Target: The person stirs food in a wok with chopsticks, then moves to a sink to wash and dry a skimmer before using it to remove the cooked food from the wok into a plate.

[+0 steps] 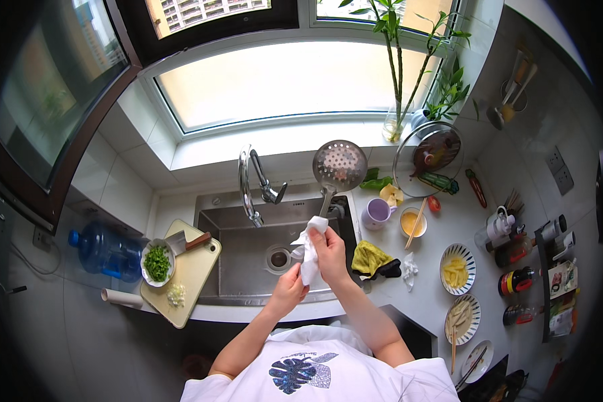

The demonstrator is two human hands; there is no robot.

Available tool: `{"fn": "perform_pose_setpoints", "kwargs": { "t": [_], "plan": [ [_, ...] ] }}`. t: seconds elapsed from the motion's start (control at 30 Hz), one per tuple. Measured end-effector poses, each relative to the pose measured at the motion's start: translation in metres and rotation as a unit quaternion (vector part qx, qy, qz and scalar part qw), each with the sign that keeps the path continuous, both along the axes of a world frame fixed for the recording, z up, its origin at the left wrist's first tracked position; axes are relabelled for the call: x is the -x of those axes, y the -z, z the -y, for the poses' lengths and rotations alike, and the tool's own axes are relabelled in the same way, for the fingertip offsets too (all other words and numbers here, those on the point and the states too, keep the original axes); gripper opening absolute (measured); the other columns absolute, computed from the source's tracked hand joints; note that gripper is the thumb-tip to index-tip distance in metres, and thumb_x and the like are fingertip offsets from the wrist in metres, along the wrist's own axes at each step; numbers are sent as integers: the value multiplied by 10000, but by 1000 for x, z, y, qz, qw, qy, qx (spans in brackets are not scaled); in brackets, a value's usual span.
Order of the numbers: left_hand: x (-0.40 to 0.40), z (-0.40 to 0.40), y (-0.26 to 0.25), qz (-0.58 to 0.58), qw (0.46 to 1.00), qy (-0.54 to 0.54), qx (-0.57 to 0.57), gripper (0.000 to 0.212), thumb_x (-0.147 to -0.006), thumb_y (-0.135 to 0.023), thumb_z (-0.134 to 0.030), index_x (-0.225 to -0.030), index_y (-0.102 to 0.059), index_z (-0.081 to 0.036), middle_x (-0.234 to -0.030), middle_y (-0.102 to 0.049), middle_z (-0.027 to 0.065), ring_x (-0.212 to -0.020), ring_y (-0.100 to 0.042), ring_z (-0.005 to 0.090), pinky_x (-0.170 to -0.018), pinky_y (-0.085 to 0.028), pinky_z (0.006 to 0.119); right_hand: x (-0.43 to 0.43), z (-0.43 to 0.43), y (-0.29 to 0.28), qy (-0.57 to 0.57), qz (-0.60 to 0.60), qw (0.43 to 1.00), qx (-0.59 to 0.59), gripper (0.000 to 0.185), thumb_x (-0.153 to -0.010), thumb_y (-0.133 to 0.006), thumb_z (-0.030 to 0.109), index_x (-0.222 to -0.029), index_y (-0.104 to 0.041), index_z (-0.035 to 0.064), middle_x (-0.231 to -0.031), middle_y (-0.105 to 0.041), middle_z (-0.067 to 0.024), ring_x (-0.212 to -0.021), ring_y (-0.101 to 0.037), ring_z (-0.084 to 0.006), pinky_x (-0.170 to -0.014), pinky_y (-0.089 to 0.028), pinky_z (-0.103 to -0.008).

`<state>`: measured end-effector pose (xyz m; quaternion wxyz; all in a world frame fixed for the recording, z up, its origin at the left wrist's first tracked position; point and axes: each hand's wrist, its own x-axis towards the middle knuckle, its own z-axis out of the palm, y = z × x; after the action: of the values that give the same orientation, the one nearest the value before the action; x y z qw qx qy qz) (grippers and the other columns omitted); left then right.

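Note:
A metal skimmer ladle [340, 160] with a perforated round head is held up over the sink [248, 271], its head towards the window. White paper or cloth [309, 269] wraps its handle. My right hand [329, 254] grips the handle through this wrap. Lower down, my left hand [287, 293] is closed around the wrap's lower end; whether the handle's end lies inside those fingers is hidden. Behind the sink rises a chrome faucet [244, 186], left of the skimmer.
Left of the sink, a cutting board [201, 281] bears a cleaver [179, 242] and a bowl of chopped greens [157, 263]. To the right are a purple mug [377, 213], an egg bowl [413, 222], a yellow-green cloth [372, 257] and a leaning glass lid [404, 176].

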<state>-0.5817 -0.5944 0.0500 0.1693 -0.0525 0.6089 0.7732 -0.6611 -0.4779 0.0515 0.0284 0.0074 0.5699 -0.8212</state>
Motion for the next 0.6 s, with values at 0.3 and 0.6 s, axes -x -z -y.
{"fn": "perform_pose_setpoints", "kwargs": {
  "t": [0.3,0.6],
  "plan": [
    [-6,11,-20,76,979,89,-165,296,-1035,-406,-338,-902,-468,-81,-538,-337,-40,-406,-256,45,-358,-197,212,45,-8,-3,123,0,992,21,444,-997,-466,447,-878,-593,39,-726,-614,-23,-605,-585,-91,-529,-475,-255],
    [11,22,-31,103,964,73,-232,355,-1035,-373,-396,-896,-467,-84,-526,-329,-40,-385,-226,46,-345,-181,216,29,4,10,6,-10,999,52,254,-1017,-475,284,-1029,-581,53,-869,-601,6,-732,-542,-61,-634,-444,-230]
  ]
}}
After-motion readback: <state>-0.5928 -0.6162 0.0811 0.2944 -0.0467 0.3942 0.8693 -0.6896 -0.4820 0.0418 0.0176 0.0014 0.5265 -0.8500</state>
